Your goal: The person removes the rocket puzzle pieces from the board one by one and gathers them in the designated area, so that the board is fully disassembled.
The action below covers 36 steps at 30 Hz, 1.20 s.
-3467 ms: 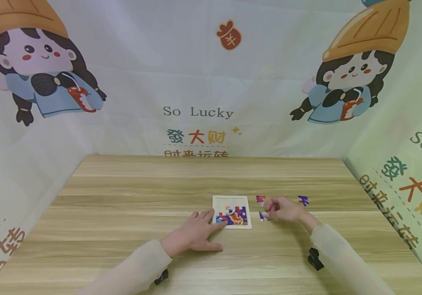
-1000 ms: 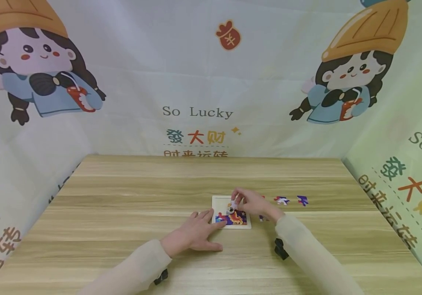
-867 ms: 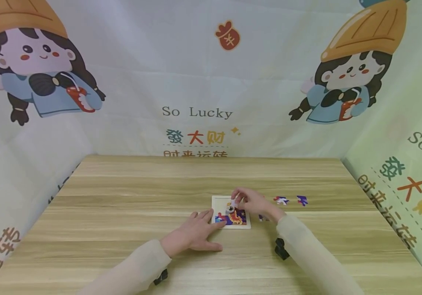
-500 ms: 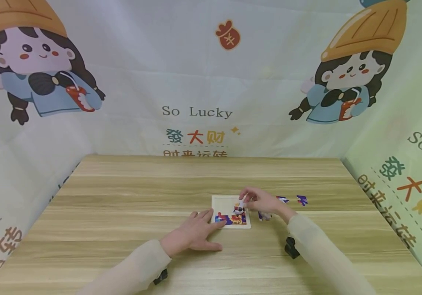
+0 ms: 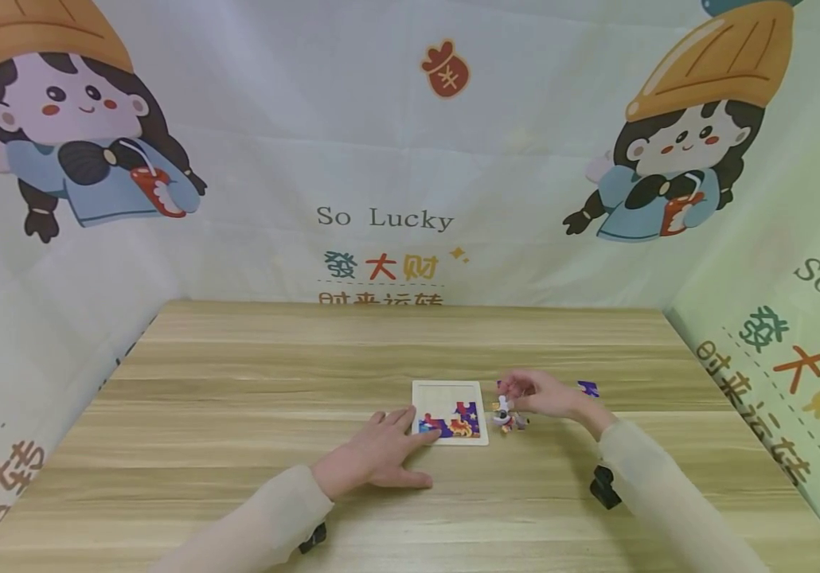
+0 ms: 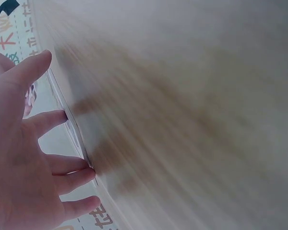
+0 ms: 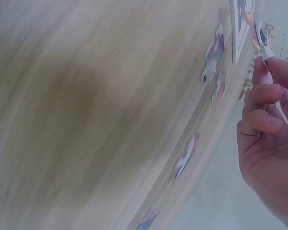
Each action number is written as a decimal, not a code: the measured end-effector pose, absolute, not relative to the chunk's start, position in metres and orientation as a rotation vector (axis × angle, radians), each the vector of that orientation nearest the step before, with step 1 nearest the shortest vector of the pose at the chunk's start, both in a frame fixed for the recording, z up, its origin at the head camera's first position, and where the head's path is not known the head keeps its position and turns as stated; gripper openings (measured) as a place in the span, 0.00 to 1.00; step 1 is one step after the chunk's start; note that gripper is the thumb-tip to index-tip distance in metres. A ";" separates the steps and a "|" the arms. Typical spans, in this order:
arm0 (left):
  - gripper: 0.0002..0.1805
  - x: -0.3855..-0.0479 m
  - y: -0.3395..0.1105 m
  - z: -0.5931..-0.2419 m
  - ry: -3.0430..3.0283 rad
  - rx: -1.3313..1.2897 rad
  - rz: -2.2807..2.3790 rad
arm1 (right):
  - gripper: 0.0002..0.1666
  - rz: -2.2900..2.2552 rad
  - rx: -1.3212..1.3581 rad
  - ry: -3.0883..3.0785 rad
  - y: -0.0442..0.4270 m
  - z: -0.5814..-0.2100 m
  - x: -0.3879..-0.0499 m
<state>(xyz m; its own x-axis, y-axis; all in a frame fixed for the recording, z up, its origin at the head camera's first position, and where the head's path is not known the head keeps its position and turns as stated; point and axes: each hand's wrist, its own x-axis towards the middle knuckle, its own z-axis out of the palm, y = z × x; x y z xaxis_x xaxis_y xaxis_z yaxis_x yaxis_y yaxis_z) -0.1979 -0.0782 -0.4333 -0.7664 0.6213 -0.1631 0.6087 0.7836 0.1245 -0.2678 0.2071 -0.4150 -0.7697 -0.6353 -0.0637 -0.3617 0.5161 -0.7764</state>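
While the left hand (image 5: pixel 380 452) lies with its fingers spread and fairly straight against the left and lower left edge of the puzzle tray (image 5: pixel 440 390), right of centre in the head view, the right hand (image 5: pixel 540 393) has shifted off the tray to its right, taking along a puzzle piece (image 5: pixel 501 415) printed with an eye. Half a second ago that piece was over the tray's right half; now it is outside the frame, over a loose piece (image 5: pixel 521 423) on the table (image 5: pixel 274 358), so it seems that it was tried and has not been placed. The fitted pieces (image 5: pixel 462 428) cover only the lower part and right side of the tray, so the puzzle looks partly done. Another loose bit (image 5: pixel 587 388) lies farther right. In the left wrist view, the left hand's fingers, at the left of the frame, stand apart and grasp nothing; what their tips touch cannot be told there. In the right wrist view, thumb and forefinger, at the right edge, pinch the eye piece near the upper right corner, while four loose pieces run from top centre-right down to the bottom.
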 end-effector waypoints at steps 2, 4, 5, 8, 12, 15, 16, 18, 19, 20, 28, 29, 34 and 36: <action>0.39 -0.198 -0.078 -0.433 2.778 0.969 0.091 | 0.13 -1.122 -0.815 2.409 0.213 -0.413 -0.267; 0.39 -0.198 -0.078 -0.433 2.776 0.967 0.093 | 0.13 -1.114 -0.809 2.400 0.218 -0.412 -0.266; 0.39 -0.198 -0.078 -0.433 2.775 0.967 0.093 | 0.13 -1.112 -0.810 2.395 0.221 -0.411 -0.266; 0.39 -0.198 -0.078 -0.433 2.774 0.967 0.095 | 0.13 -1.109 -0.795 2.381 0.229 -0.410 -0.266; 0.39 -0.198 -0.079 -0.432 2.774 0.970 0.094 | 0.13 -1.117 -0.765 2.357 0.238 -0.410 -0.266; 0.39 -0.197 -0.079 -0.432 2.773 0.973 0.093 | 0.13 -1.146 -0.750 2.331 0.245 -0.410 -0.266; 0.38 -0.197 -0.079 -0.432 2.772 0.974 0.093 | 0.13 -1.156 -0.740 2.323 0.248 -0.410 -0.266; 0.38 -0.197 -0.079 -0.431 2.773 0.977 0.092 | 0.14 -1.171 -0.728 2.308 0.253 -0.410 -0.266; 0.38 -0.197 -0.079 -0.431 2.773 0.978 0.093 | 0.14 -1.173 -0.722 2.305 0.256 -0.411 -0.266; 0.38 -0.197 -0.079 -0.431 2.772 0.979 0.094 | 0.14 -1.176 -0.714 2.303 0.258 -0.411 -0.266; 0.38 -0.197 -0.079 -0.431 2.774 0.976 0.096 | 0.14 -1.156 -0.674 2.343 0.272 -0.416 -0.266; 0.38 -0.197 -0.079 -0.431 2.774 0.975 0.096 | 0.14 -1.153 -0.666 2.349 0.273 -0.417 -0.266; 0.38 -0.196 -0.079 -0.431 2.773 0.970 0.092 | 0.15 -1.163 -0.628 2.355 0.278 -0.423 -0.268; 0.39 -0.197 -0.079 -0.431 2.776 0.967 0.084 | 0.15 -1.192 -0.658 2.330 0.280 -0.425 -0.269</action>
<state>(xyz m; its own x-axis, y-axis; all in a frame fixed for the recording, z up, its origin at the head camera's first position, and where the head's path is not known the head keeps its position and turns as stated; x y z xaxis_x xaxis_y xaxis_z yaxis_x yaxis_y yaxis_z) -0.1965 -0.0788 -0.4310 -0.7657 0.6204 -0.1700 0.6090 0.7842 0.1188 -0.2685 0.2802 -0.4248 -0.7902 -0.5902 -0.1652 -0.2114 0.5155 -0.8304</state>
